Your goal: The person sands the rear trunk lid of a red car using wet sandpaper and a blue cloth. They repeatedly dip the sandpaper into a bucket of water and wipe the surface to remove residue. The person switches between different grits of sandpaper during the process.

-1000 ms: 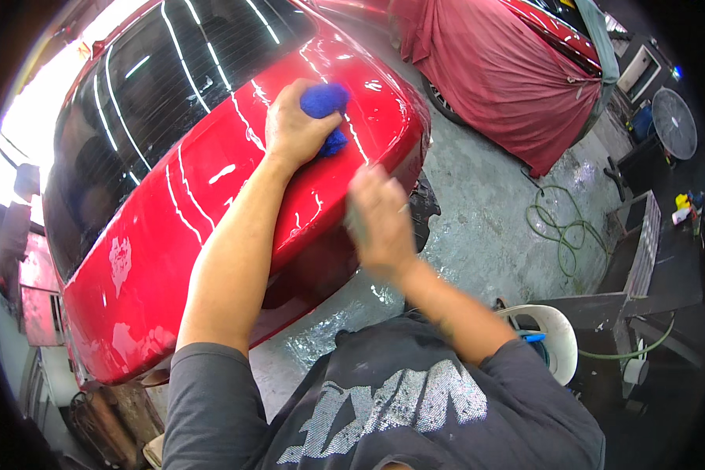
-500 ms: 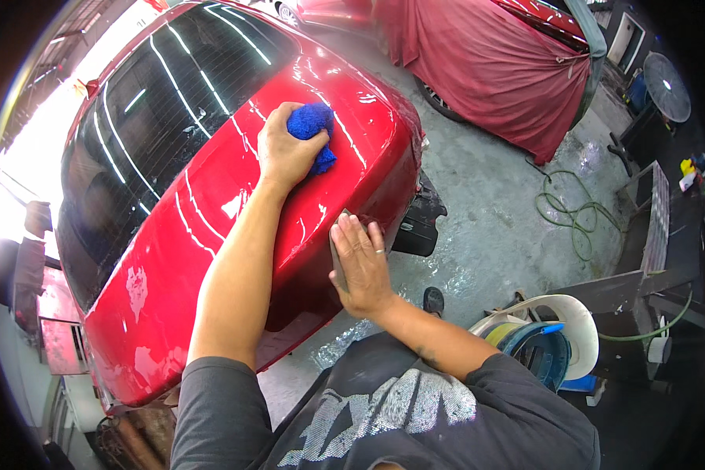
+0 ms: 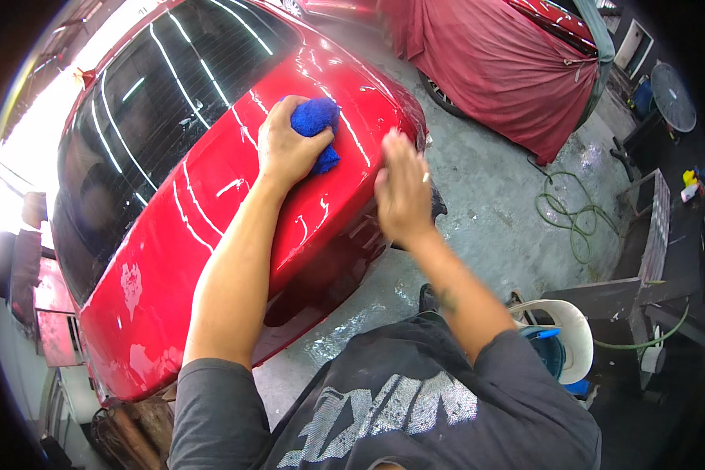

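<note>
My left hand point(image 3: 290, 149) grips a blue cloth point(image 3: 316, 124) and presses it on the glossy boot lid of a red car point(image 3: 172, 235). My right hand point(image 3: 402, 188) lies flat with fingers together at the lid's right edge and is motion-blurred. It holds nothing. The car's dark rear window point(image 3: 157, 102) lies beyond the cloth, streaked with light reflections.
A second vehicle under a dark red cover point(image 3: 509, 70) stands at the back right. A green hose point(image 3: 576, 219) coils on the wet concrete floor. A white bucket point(image 3: 568, 337) sits near my right side. A fan point(image 3: 674, 98) and clutter stand at the far right.
My right hand has moved up from the rear face of the car to the lid's right edge. My left hand keeps the cloth in nearly the same spot.
</note>
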The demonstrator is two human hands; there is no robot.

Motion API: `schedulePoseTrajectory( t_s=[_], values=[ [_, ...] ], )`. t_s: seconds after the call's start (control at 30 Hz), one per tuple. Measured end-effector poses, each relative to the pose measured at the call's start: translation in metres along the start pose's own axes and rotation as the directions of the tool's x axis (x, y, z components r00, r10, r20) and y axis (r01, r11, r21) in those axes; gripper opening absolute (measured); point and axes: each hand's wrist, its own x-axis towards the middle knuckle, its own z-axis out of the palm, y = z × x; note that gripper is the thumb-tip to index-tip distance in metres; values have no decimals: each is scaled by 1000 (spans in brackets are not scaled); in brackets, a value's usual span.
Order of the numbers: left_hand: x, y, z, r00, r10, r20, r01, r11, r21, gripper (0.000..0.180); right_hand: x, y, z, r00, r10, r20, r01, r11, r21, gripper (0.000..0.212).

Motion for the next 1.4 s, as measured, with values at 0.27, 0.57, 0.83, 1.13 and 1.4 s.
schedulePoseTrajectory(
  t_s=[0.27, 0.57, 0.83, 1.13, 1.4],
  values=[
    [1, -3, 1, 999, -37, 33, 39, 996, -78, 49, -30, -56, -52, 916, -213, 341, 244, 968, -50, 77],
    [3, -10, 0, 999, 41, -24, -42, 997, -66, 52, 9, -36, -38, 899, -378, 223, 405, 910, -90, 58],
    [1, -7, -7, 1000, -1, 16, 2, 994, -111, 50, 36, -11, -53, 815, -435, 382, 498, 863, -82, 56],
    [-5, -10, -10, 999, -35, 17, 37, 987, -156, 45, -10, -119, -36, 797, -404, 448, 423, 904, 63, 62],
    [-7, -13, -10, 999, 39, -3, -39, 991, -131, 52, 100, 65, -46, 842, 28, 539, 73, 984, -165, 63]
  ],
)
